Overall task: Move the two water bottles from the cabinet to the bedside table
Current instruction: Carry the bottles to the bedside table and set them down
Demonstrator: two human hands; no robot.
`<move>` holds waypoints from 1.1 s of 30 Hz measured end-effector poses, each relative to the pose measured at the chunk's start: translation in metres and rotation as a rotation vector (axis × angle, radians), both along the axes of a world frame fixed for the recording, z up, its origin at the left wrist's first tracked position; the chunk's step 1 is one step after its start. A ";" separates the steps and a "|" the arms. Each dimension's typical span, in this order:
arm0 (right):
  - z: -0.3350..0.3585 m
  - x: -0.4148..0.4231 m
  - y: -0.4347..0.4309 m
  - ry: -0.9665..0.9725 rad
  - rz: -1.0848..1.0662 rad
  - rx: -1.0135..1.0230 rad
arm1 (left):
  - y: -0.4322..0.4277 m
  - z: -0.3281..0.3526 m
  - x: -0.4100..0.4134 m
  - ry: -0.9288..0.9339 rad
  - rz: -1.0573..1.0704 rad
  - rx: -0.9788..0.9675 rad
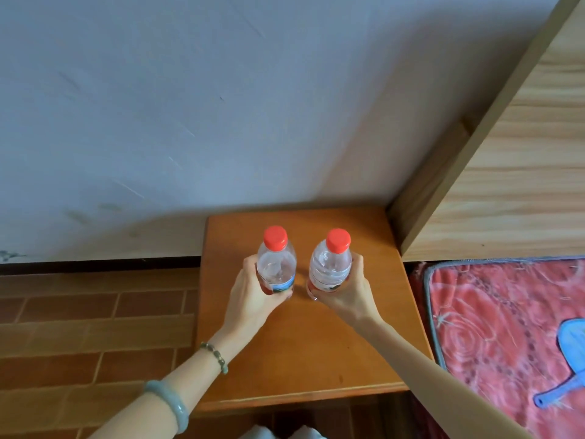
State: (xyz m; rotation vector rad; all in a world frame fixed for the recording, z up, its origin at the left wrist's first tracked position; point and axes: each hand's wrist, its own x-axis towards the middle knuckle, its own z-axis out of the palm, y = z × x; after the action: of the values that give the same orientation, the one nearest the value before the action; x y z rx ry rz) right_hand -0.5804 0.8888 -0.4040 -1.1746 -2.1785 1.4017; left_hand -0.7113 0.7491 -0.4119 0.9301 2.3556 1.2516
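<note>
Left bottle [276, 263]: upright, red cap up, long axis vertical and tipped slightly away from the camera; it stands over the middle of the bedside table [316, 359], its base hidden by the fingers, so whether it touches the top I cannot tell
Right bottle [330, 264]: upright too, red cap up, just beside the first, a narrow gap between them; base likewise hidden
Left hand [253, 293]: clamped round the lower body of the left bottle, thumb on the near side, fingers wrapped about the label; the bottle rises up out of the grip
Right hand [346, 291]: clamped round the lower body of the right bottle, mirror fashion; each bottle lies inside its own hand's fingers, neither hand nearer the other's bottle
Deciding relation: bottle bases against tabletop, straight below the fingers; my judgement is that the bottles are at or almost at set-down, and the release calls for both standing plumb
Surroundings: wall [190, 106] beyond the fingers; bed cover [506, 327] to their right; wooden headboard [522, 169] above right
</note>
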 end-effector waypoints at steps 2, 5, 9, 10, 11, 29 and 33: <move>-0.001 -0.001 0.000 -0.008 -0.001 0.004 | -0.002 -0.002 -0.001 0.000 -0.024 -0.004; -0.001 0.000 -0.002 -0.028 0.002 0.011 | -0.004 -0.001 -0.001 -0.022 -0.055 -0.014; 0.014 0.005 -0.003 -0.099 0.034 -0.015 | -0.012 0.011 -0.005 -0.093 -0.132 -0.114; 0.022 0.007 -0.003 -0.125 0.057 -0.029 | -0.015 0.018 -0.006 -0.099 -0.147 -0.160; 0.031 0.009 -0.003 -0.149 0.082 -0.031 | -0.019 0.027 -0.007 -0.092 -0.154 -0.204; 0.335 0.012 -0.034 -0.206 0.372 0.405 | -0.057 0.319 0.003 0.623 -0.239 -0.456; 0.386 0.003 -0.046 -0.229 0.465 0.613 | -0.080 0.363 0.007 0.702 -0.118 -0.518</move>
State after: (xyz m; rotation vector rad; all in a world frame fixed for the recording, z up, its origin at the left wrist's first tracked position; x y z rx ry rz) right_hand -0.5779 0.8425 -0.0177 -0.6489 -2.8745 0.6367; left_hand -0.7044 0.6695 -0.0492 1.4429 2.8503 0.2237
